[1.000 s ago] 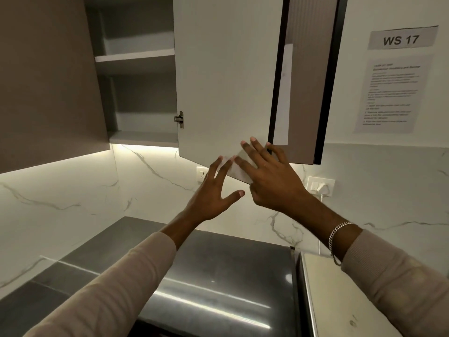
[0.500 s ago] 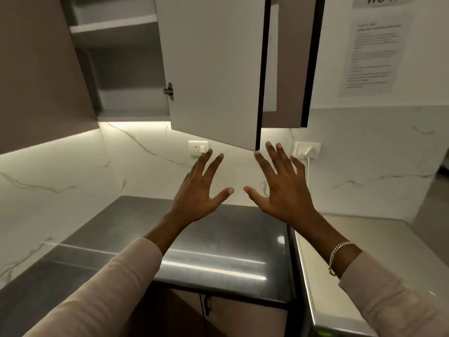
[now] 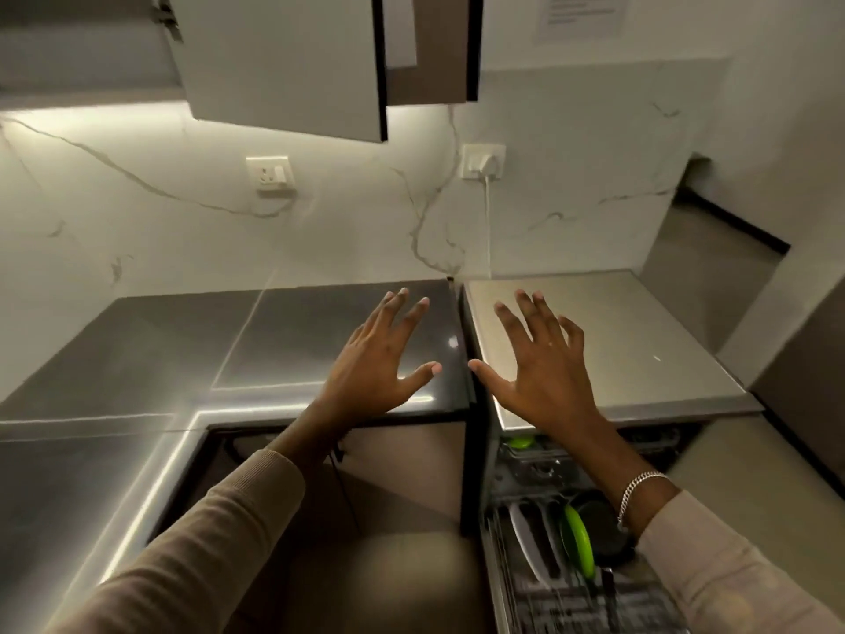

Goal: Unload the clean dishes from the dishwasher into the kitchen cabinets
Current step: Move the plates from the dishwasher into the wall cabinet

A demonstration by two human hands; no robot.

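Note:
My left hand (image 3: 382, 359) hovers over the dark countertop (image 3: 183, 359) with fingers spread, holding nothing. Beside it, my right hand (image 3: 539, 363) is spread and empty above the steel top of the dishwasher (image 3: 640, 350). Below my right forearm the dishwasher stands open with its rack (image 3: 548, 597) pulled out. In the rack I see a white plate (image 3: 526, 546), a green plate (image 3: 578, 544) and a dark dish (image 3: 603, 528) on edge. Another green item (image 3: 521, 442) shows in the upper rack. Overhead, the wall cabinet doors (image 3: 283, 61) hang open.
Two wall sockets (image 3: 270, 174) sit on the marble backsplash; a white cable (image 3: 488, 221) runs down from the right one. A paper notice (image 3: 580, 13) hangs on the wall at top right. A lower cabinet front (image 3: 402, 473) stands left of the dishwasher.
My view has tilted down from the upper cabinet to the counter and dishwasher. Both hands came away from the cabinet door and dropped lower, still spread and empty.

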